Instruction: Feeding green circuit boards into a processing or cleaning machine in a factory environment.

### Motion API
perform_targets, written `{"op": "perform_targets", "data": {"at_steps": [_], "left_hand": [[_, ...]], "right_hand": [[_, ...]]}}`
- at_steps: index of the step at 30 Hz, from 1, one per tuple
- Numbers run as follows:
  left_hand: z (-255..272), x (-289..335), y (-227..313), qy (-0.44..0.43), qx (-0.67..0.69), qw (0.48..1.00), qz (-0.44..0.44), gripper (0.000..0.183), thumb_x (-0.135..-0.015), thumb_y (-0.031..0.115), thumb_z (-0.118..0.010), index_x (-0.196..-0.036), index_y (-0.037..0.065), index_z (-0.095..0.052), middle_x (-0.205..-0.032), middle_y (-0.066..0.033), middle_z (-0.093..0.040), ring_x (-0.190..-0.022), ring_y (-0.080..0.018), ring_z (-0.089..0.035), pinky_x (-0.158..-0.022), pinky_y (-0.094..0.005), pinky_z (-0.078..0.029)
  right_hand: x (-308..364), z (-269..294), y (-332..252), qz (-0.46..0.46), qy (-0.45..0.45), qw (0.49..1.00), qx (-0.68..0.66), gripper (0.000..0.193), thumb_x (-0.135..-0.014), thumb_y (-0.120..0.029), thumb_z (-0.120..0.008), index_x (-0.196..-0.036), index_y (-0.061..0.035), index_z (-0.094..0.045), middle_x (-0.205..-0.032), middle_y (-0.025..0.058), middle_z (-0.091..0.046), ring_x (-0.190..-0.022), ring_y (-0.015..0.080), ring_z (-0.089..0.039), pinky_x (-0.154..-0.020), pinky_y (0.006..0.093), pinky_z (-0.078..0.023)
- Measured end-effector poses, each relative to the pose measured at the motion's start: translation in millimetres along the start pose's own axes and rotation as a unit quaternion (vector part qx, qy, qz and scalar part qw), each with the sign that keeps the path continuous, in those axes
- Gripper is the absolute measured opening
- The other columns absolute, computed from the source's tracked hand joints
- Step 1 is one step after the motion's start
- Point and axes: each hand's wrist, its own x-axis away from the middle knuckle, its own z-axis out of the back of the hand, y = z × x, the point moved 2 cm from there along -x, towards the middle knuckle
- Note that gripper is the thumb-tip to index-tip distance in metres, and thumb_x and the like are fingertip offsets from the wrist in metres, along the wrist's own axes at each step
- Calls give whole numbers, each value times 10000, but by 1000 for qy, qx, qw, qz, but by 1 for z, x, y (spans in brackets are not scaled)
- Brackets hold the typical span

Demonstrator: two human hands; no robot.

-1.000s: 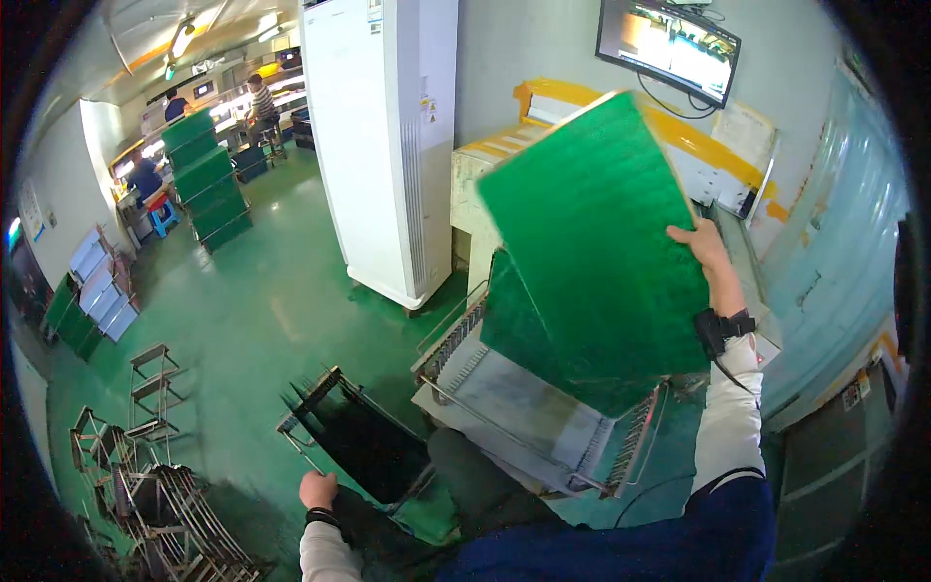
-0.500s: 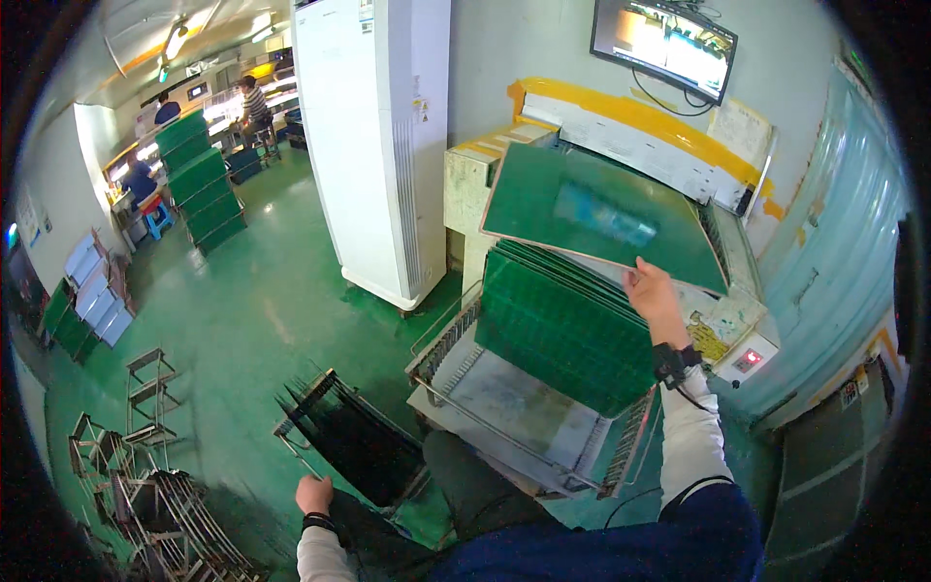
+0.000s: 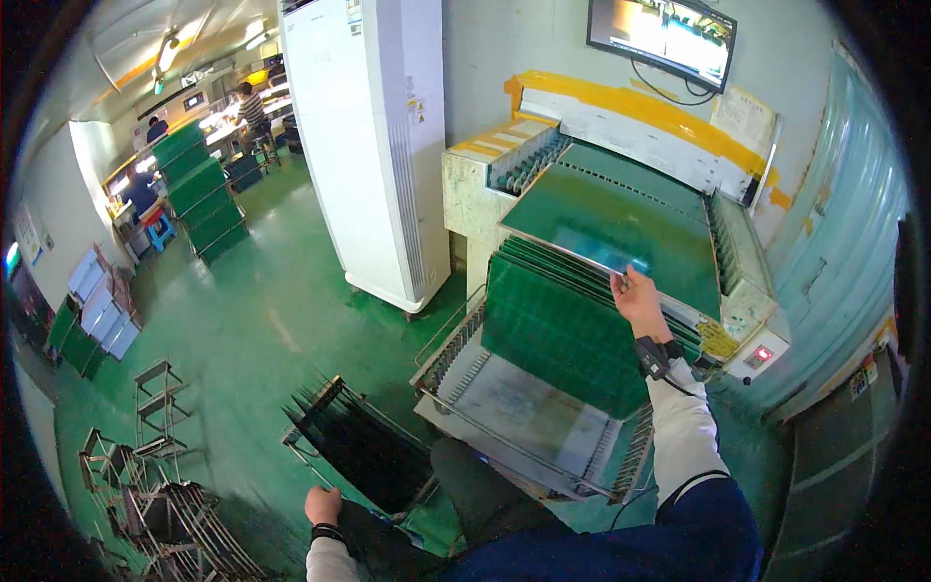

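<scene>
One tall white cabinet point(image 3: 373, 145) stands on the green floor point(image 3: 252, 320), the biggest thing before us, just left of the conveyor machine point(image 3: 640, 184) with its yellow-topped back edge. Above the machine hangs a wall monitor point(image 3: 661, 31). On the machine's bed lies a large green panel point(image 3: 601, 218), flat and nearly level, and our right hand point(image 3: 638, 297) pinches its near edge, fingers closed on the rim with the thumb on top. Below that panel a row of more green panels point(image 3: 562, 330) stands on edge, leaning in a wire rack cart point(image 3: 504, 417) whose grey floor shows in front of them. Lower left sits a dark slotted rack point(image 3: 354, 446), tilted, and our left hand point(image 3: 323, 505) rests closed on its near frame edge; we cannot tell how firmly it grips. Folded metal stands point(image 3: 145, 475) lie near the left rim. Far off, people point(image 3: 254, 105) work at lit benches beside stacked green bins point(image 3: 199, 189).
</scene>
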Motion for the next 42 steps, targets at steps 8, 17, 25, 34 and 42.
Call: {"op": "perform_targets", "data": {"at_steps": [8,17,25,34,42], "left_hand": [[2,2,-2,5,-10,1000,-1,348,-706,336,-636,-782,2,-700,-823,-234,-675,-811,-407,-658,-754,-476,-522],[0,1,-3,11,-19,1000,-9,356,-729,344,-642,-815,2,-698,-851,-229,-682,-827,-405,-660,-762,-473,-524],[-3,-2,-2,-6,-33,999,-1,352,-736,350,-658,-804,8,-706,-862,-219,-688,-843,-391,-667,-770,-465,-528],[1,2,3,-3,-21,1000,5,339,-720,340,-666,-785,10,-710,-843,-222,-685,-832,-392,-664,-773,-464,-526],[-4,-3,0,-7,-21,1000,-1,361,-713,340,-651,-782,-11,-694,-829,-242,-669,-818,-417,-647,-759,-472,-516]], "right_hand": [[-9,-7,1,-48,-17,998,46,233,-916,-189,-634,-1000,-33,-483,-966,122,-590,-918,285,-614,-809,387,-534],[-35,9,-1,-43,-2,996,73,219,-899,-219,-658,-953,-49,-531,-927,83,-611,-864,219,-617,-744,336,-514],[-41,11,-2,-33,10,997,75,222,-896,-224,-661,-913,-45,-532,-859,83,-620,-786,216,-618,-687,330,-517],[-46,10,-4,-38,7,998,57,206,-892,-209,-667,-892,-47,-539,-791,89,-615,-747,224,-609,-672,343,-510],[-48,11,-6,-37,-5,998,54,189,-894,-194,-662,-908,-63,-525,-876,97,-569,-829,253,-587,-711,350,-524]]}}
